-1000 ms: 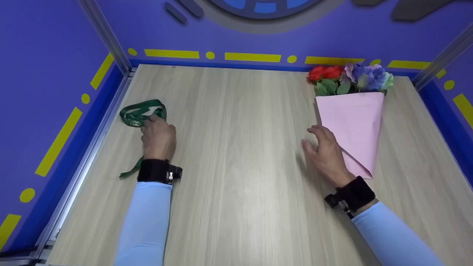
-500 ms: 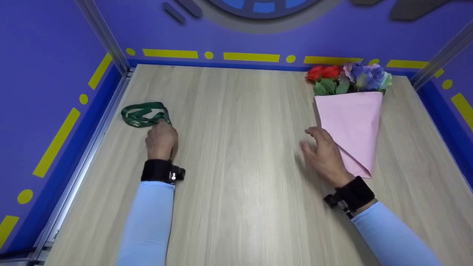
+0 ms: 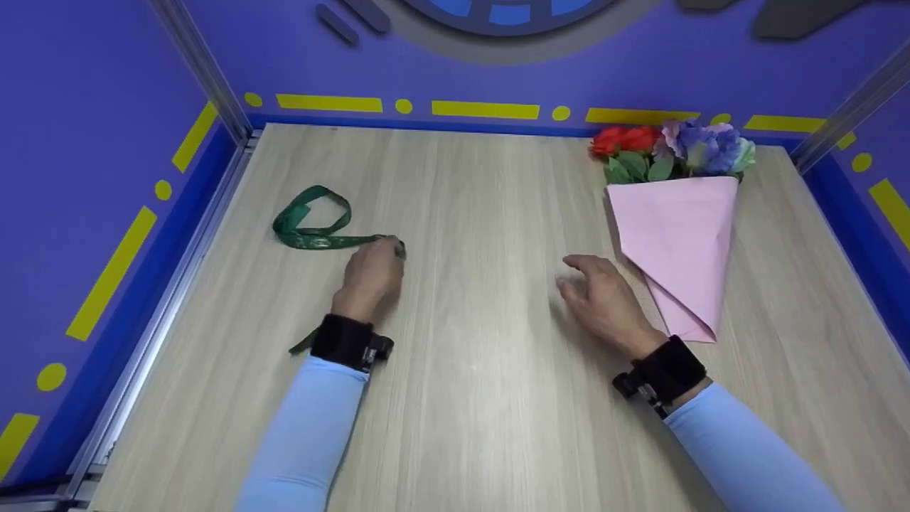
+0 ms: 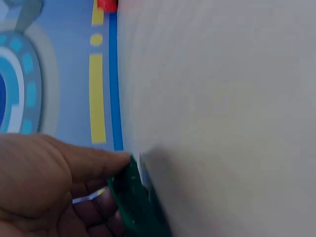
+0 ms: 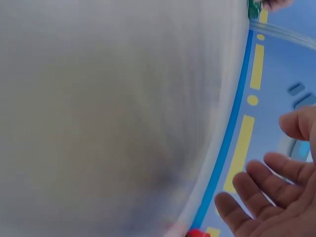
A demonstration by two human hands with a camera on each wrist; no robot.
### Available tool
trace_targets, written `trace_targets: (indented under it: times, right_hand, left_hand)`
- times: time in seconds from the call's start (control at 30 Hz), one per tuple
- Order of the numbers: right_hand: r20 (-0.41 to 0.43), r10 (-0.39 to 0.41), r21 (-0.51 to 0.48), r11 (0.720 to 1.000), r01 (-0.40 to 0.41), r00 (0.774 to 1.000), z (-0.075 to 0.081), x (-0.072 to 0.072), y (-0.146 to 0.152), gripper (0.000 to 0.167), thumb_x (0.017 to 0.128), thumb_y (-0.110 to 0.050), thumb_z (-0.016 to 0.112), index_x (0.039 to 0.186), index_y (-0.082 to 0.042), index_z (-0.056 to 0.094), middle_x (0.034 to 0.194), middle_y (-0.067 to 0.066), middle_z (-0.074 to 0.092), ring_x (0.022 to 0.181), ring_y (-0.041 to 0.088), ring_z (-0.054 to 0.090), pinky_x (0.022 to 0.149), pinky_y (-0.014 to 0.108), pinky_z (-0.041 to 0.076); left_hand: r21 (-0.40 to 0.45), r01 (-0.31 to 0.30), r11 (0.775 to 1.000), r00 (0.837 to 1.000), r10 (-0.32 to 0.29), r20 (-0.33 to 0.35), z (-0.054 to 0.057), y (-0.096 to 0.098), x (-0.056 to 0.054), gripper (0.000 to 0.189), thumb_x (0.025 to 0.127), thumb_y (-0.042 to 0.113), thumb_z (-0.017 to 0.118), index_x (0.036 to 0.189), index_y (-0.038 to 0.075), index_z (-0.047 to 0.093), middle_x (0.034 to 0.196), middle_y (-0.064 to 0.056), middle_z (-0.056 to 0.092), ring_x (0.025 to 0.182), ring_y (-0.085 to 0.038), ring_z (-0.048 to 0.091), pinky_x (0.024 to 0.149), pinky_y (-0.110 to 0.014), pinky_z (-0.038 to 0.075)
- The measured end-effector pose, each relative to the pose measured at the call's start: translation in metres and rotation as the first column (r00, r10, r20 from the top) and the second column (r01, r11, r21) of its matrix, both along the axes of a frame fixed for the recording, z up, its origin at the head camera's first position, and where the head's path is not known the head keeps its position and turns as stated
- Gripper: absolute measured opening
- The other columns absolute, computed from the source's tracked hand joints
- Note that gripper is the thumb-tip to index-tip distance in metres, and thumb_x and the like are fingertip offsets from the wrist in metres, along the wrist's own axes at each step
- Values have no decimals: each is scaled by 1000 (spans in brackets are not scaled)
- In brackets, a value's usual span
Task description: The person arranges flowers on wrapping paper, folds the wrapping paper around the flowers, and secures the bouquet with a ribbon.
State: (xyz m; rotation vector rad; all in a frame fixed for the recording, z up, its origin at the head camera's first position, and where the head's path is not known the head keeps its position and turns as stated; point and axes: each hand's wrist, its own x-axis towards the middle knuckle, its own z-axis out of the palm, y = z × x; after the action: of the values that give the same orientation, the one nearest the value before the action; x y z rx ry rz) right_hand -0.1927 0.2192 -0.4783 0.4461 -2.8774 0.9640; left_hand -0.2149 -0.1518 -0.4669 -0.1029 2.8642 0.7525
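Note:
A green ribbon lies looped on the left part of the table, one tail showing beside the left wrist. My left hand pinches the ribbon; in the left wrist view the thumb presses the green ribbon against the fingers. My right hand holds nothing, and in the right wrist view its fingers are spread and relaxed. To its right lies a bouquet wrapped in pink paper, with red flowers and purple flowers at the top.
The wooden table is bounded by a blue back wall with yellow marks and a blue side wall. A metal rail runs along the left edge.
My left hand has moved right, drawing the ribbon with it and stretching part of the loop out. My right hand has shifted slightly left, away from the bouquet.

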Motion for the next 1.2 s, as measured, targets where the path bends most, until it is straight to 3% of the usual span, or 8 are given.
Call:
trace_targets:
  times: [0.1,0.2,0.3,0.47,0.6,0.7,0.87,1.2]
  right_hand:
    - [31,53,14,998,-54,998,0,1,-10,43,102,-19,67,139,3,62,137,24,65,133,41,58,112,55,46]
    - [40,113,27,993,-114,993,1,3,-20,44,102,-20,68,140,2,63,137,22,66,133,39,59,112,54,47]
    - [33,203,43,978,-204,979,1,6,-31,45,102,-20,68,143,-1,62,138,19,67,132,36,60,111,52,48]
    - [36,406,39,912,-407,913,-1,9,-43,48,101,-16,70,148,-8,61,144,12,64,136,31,56,114,49,46]
    - [30,498,15,867,-498,867,-2,8,-46,31,96,-14,78,126,-8,75,142,8,66,136,28,54,114,46,46]
    - [17,510,26,860,-510,860,-4,8,-45,10,91,-16,84,97,-10,79,135,6,70,135,28,56,112,44,48]
    - [39,521,26,852,-522,852,-4,7,-40,23,88,-22,88,74,-14,71,134,7,70,139,28,54,115,46,46]
    - [107,511,-22,859,-512,853,-3,2,-17,26,88,-16,86,75,-16,63,135,7,68,144,31,50,116,50,43]
  left_hand:
    - [11,125,992,992,-125,-14,0,25,8,24,103,2,52,108,13,73,96,-5,67,85,-21,59,73,-35,52]
    - [17,267,964,963,-266,-38,0,50,16,20,102,5,59,104,15,76,103,-4,74,93,-20,66,80,-36,55]
    - [-7,426,905,903,-425,-67,0,73,23,18,100,6,63,106,16,78,108,-2,76,101,-19,69,87,-36,57]
    - [-58,633,772,763,-634,-124,2,100,32,16,101,10,62,101,15,78,100,0,74,96,-17,68,87,-35,56]
    - [-53,690,722,710,-689,-148,5,104,36,15,103,14,64,100,15,79,100,1,74,95,-15,68,89,-34,55]
    - [-41,696,717,705,-694,-146,6,100,35,15,102,11,66,105,13,80,105,-1,75,99,-17,69,91,-34,55]
    - [-8,681,732,723,-674,-149,6,83,32,13,100,8,67,104,10,79,104,-3,75,98,-19,69,90,-37,55]
    - [108,561,821,827,-561,-37,9,49,30,11,101,10,68,102,11,79,103,-3,77,96,-18,68,90,-39,56]
